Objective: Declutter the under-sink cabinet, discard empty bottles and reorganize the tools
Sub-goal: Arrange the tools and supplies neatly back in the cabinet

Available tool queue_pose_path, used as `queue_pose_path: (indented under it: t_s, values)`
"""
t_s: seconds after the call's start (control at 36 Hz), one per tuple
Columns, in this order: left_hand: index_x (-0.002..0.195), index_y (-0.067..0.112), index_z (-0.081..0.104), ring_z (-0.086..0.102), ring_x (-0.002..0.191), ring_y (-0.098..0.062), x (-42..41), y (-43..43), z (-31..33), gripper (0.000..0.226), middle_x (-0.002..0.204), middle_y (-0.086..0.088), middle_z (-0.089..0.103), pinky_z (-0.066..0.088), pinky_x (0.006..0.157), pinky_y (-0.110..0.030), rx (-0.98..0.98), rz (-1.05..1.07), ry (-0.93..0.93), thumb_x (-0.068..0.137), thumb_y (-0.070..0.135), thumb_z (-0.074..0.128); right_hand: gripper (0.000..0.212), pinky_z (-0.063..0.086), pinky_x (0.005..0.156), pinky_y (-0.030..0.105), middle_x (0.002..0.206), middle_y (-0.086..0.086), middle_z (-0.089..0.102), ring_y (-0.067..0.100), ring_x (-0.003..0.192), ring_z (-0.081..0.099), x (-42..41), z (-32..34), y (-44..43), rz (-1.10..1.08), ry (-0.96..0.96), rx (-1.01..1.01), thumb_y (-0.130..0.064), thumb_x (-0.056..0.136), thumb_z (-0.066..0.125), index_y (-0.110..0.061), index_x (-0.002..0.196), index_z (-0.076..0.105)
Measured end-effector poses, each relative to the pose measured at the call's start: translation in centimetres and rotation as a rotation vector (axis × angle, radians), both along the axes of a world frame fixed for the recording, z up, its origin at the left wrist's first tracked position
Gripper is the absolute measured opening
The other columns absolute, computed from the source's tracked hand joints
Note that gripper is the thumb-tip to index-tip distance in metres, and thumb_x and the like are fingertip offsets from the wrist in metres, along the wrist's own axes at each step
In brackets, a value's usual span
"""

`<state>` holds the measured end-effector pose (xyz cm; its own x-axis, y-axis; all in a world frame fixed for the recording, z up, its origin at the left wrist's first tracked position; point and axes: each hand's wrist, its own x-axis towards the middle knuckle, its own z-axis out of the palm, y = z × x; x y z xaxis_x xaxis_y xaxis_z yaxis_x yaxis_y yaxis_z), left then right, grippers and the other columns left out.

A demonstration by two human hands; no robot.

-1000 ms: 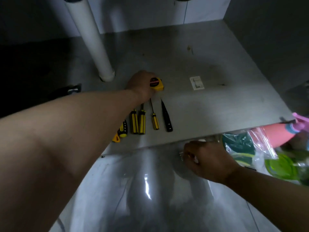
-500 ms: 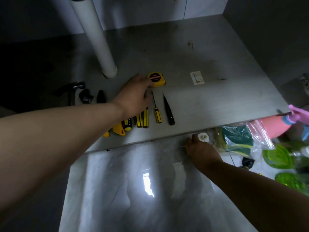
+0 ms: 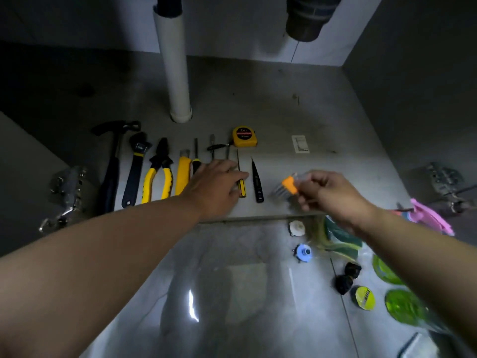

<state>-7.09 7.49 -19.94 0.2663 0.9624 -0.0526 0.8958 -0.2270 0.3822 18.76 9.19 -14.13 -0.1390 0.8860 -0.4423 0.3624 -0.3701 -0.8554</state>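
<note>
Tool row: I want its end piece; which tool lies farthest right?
The slim black screwdriver, right of the yellow-handled screwdriver; the hex key set farther right is in the right hand, not lying.

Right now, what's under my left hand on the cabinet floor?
Your left hand covers part of the row of screwdrivers. Their metal shafts stick out beyond it, and one yellow-and-black handle shows beside it. The other handles are mostly covered, so I can't describe them.
</note>
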Motion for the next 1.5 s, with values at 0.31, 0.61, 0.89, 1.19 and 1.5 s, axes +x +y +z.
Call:
queue_pose_path:
  t_s: [0.31,0.61,0.89,1.19,1.5]
  values:
    - [0.146,0.034,0.051,0.038,0.136,-0.020,-0.5,-0.5,-1.8,0.053,0.143,0.005,0.049,0.021,0.108,-0.034,0.133,0.026,-0.023,0.095,0.032,0.061,0.019,0.055,0.046,0.025,0.093,0.019,0.062,0.024,0.066,0.061,-6.1,-3.4,9.5,-0.429,-0.029,-0.056,0.005,0.098,0.052,0.006,0.116,0.057]
    - [0.145,0.033,0.052,0.038,0.136,-0.019,-0.3,-0.6,-1.6,0.052,0.141,0.006,0.050,0.024,0.107,-0.035,0.131,0.031,-0.017,0.094,0.024,0.059,0.016,0.064,0.070,0.037,0.083,0.015,0.071,0.021,0.066,0.072,-3.9,-4.3,6.1,-0.331,-0.073,0.068,-0.003,0.095,0.054,-0.002,0.108,0.064]
    - [0.126,0.017,0.063,0.048,0.123,-0.030,2.7,-3.4,-0.3,0.043,0.126,-0.006,0.054,0.036,0.095,-0.039,0.340,0.005,0.021,0.083,0.014,0.058,0.016,0.052,0.067,0.032,0.081,0.004,0.073,0.029,0.080,0.069,3.5,-5.7,-6.1,0.581,-0.931,0.296,-0.027,0.090,0.054,-0.020,0.084,0.067]
    - [0.113,0.017,0.065,0.054,0.105,-0.024,6.8,-8.4,-1.8,0.037,0.112,-0.003,0.056,0.044,0.084,-0.038,0.278,-0.398,-0.031,0.079,0.007,0.052,0.037,0.046,0.069,0.038,0.131,0.016,0.047,0.035,0.097,0.068,3.4,-10.9,-9.2,0.655,-1.233,0.227,0.000,0.094,0.049,-0.010,0.129,0.051]
    - [0.123,0.012,0.067,0.054,0.101,-0.023,10.4,-5.0,-0.1,0.042,0.112,-0.006,0.058,0.048,0.080,-0.040,0.088,-0.309,-0.186,0.086,-0.003,0.057,0.031,0.051,0.078,0.040,0.119,0.013,0.058,0.037,0.100,0.066,5.0,-10.5,-9.1,0.694,-1.212,0.201,-0.006,0.093,0.048,-0.013,0.123,0.056]
